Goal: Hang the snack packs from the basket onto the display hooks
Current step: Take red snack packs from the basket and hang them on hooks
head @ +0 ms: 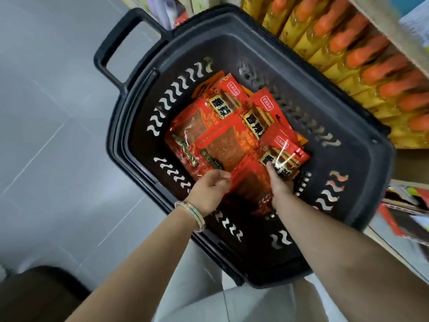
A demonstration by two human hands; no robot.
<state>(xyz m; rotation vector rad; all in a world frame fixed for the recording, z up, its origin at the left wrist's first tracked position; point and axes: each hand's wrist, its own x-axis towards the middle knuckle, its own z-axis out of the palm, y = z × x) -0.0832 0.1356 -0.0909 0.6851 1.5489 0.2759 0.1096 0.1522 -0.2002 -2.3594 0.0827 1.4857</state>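
Left hand (209,189) pinched a snack pack (216,145) near the basket (362,182) front edge; right hand (279,184) fingers pressed flat, ungripped. Slick overlapping packs could slide or lift together.

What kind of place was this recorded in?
Most likely a small shop aisle: a black shopping basket on a tiled floor holds red snack packs, beside a shelf of orange-capped bottles.
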